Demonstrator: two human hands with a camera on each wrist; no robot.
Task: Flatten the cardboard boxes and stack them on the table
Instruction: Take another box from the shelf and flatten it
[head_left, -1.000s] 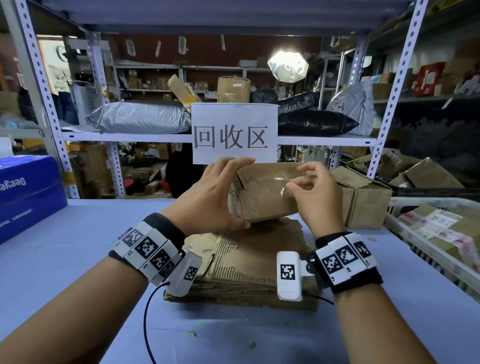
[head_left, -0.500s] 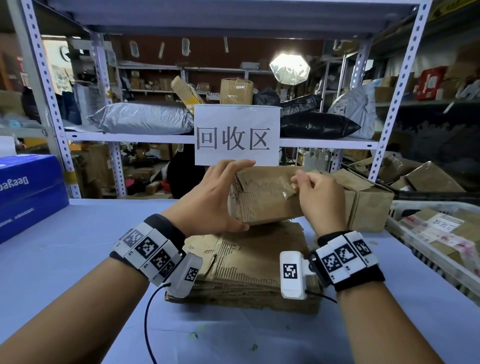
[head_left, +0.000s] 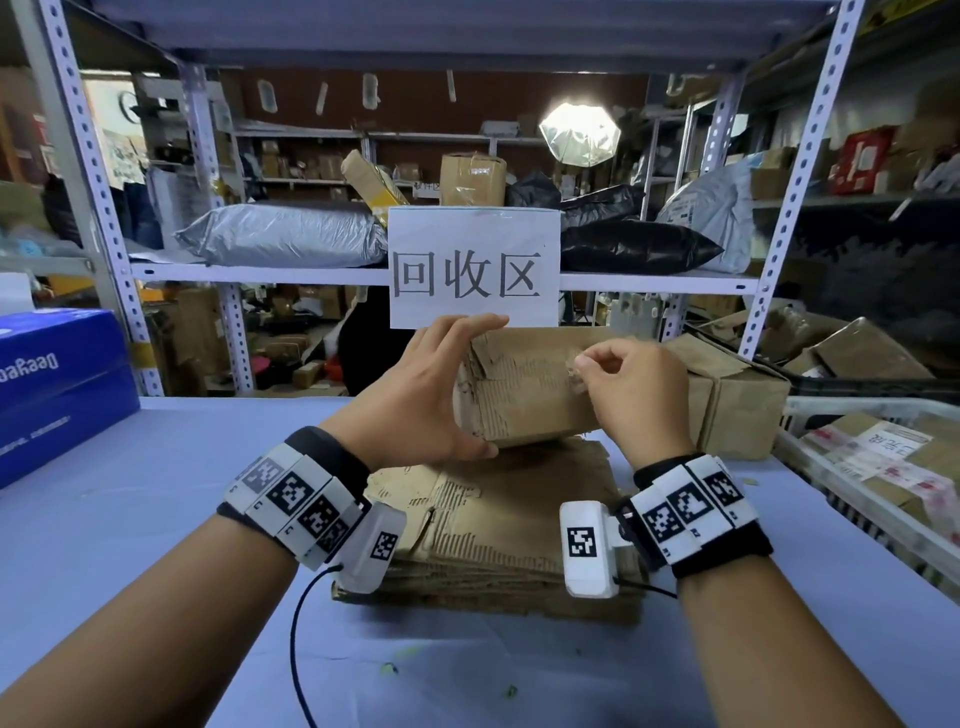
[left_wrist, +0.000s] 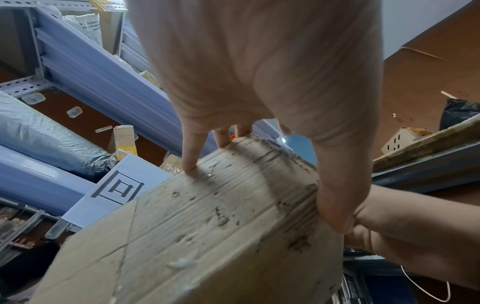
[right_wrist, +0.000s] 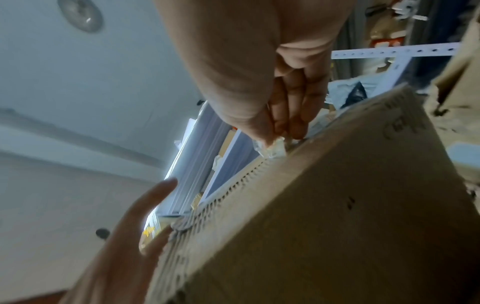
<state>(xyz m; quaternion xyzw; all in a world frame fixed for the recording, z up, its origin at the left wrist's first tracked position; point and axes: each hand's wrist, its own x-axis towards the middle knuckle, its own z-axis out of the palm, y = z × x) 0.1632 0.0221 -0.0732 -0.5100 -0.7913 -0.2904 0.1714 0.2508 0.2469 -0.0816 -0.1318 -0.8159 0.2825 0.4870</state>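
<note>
I hold a worn cardboard box (head_left: 524, 387) up in the air above the stack of flattened cardboard (head_left: 498, 525), which lies on the blue table (head_left: 156, 493) straight in front of me. My left hand (head_left: 415, 395) grips the box's left end: the fingers lie stretched along its top edge and the thumb presses up under its bottom edge, so the box sits clamped between them. In the left wrist view my fingertips (left_wrist: 189, 164) rest on the ribbed, torn surface and the thumb bears on the lower edge.

My right hand (head_left: 631, 392) is at the front face of the box, near its top, with the fingers curled in tight. In the right wrist view the thumb and fingers pinch a crumpled scrap of clear tape (right_wrist: 271, 147) that is stuck at the box's upper edge.

Behind the box and to its right a second, closed brown box (head_left: 737, 400) stands on the table. Farther right of the stack is a white basket (head_left: 810, 467) with parcels in it. Well to the left of the stack sits a blue carton (head_left: 57, 384). Just above the held box a white paper sign (head_left: 472, 267) with three large characters hangs from the shelf (head_left: 260, 273), which carries grey and black bags.
</note>
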